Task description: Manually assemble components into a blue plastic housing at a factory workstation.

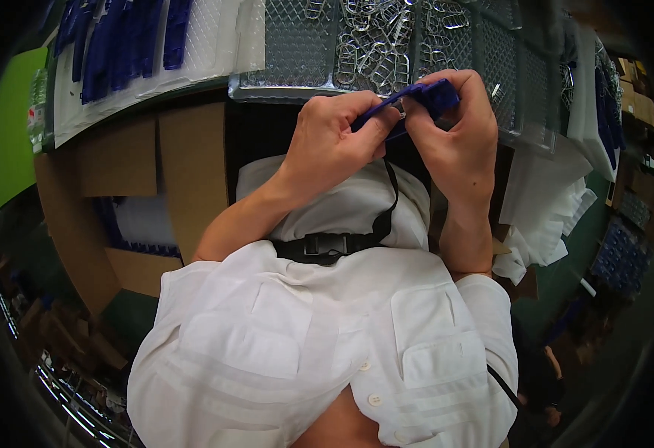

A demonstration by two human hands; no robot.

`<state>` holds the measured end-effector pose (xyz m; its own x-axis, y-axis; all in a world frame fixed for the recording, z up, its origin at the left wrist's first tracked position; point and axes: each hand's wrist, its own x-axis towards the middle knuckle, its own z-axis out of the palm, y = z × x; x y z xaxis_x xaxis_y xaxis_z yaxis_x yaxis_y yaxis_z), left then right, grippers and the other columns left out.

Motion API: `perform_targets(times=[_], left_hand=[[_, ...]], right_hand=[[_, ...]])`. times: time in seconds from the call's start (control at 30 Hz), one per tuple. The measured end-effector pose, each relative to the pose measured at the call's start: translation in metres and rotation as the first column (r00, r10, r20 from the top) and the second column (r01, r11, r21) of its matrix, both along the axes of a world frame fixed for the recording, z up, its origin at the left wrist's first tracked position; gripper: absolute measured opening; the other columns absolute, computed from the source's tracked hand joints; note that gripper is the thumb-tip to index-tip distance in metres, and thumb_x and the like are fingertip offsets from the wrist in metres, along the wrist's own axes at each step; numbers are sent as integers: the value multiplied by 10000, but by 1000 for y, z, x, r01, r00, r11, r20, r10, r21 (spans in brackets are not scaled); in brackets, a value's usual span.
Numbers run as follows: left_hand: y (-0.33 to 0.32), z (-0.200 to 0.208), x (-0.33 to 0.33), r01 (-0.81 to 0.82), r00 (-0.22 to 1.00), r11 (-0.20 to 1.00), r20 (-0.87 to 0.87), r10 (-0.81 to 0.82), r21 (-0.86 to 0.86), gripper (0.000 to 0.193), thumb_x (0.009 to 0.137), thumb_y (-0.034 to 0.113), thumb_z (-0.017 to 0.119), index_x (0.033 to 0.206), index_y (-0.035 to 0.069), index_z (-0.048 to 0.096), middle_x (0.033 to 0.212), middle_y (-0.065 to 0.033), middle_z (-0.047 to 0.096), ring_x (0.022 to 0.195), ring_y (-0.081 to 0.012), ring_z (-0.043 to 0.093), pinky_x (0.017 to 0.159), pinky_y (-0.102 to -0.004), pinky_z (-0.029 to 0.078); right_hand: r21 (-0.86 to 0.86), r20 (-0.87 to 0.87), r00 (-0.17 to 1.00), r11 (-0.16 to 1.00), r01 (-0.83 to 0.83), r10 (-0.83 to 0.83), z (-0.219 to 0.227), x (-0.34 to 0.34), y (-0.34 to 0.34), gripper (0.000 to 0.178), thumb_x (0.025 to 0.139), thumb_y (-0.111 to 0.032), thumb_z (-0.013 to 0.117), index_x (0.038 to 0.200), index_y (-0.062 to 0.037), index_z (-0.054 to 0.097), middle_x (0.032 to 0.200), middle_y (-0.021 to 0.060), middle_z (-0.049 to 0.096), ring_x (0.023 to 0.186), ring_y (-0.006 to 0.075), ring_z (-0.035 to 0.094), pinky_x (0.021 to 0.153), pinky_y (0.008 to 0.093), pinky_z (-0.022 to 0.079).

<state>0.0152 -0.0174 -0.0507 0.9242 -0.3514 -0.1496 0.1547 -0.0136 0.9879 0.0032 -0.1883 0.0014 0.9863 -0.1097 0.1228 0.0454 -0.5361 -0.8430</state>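
My left hand (334, 138) and my right hand (457, 134) meet in front of my chest, both pinching a dark blue strap (416, 101) between the fingers. A small metal piece shows where the strap passes between the two thumbs. Just beyond the hands lies a clear dimpled plastic tray (289, 52) with several silver metal clips (375, 45) piled in it. The far end of the strap is hidden inside my right fingers.
More blue straps (118, 37) lie on white foam sheets at the upper left. An open cardboard box (129, 194) with blue and white contents stands at the left. White foam wraps (547, 201) hang at the right. A black buckle strap (330, 245) crosses my white shirt.
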Motion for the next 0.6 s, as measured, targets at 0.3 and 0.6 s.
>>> perform_targets(times=[0.3, 0.6], left_hand=[[38, 26, 8, 341, 940, 912, 48, -339, -228, 440, 1067, 277, 650, 1378, -33, 618, 1147, -110, 711, 980, -159, 685, 829, -285, 566], [43, 71, -5, -62, 691, 969, 711, -130, 238, 602, 731, 42, 907, 1300, 50, 712, 1118, -148, 732, 948, -290, 726, 769, -363, 611]], right_hand=[[528, 314, 949, 833, -168, -8, -4, 1, -18, 375, 835, 181, 684, 1162, 17, 600, 1154, 191, 686, 1042, 267, 703, 930, 355, 574], [-85, 553, 806, 977, -197, 211, 14, -1, -40, 400, 743, 166, 706, 1091, -26, 662, 1157, 224, 721, 990, 309, 721, 816, 364, 606]])
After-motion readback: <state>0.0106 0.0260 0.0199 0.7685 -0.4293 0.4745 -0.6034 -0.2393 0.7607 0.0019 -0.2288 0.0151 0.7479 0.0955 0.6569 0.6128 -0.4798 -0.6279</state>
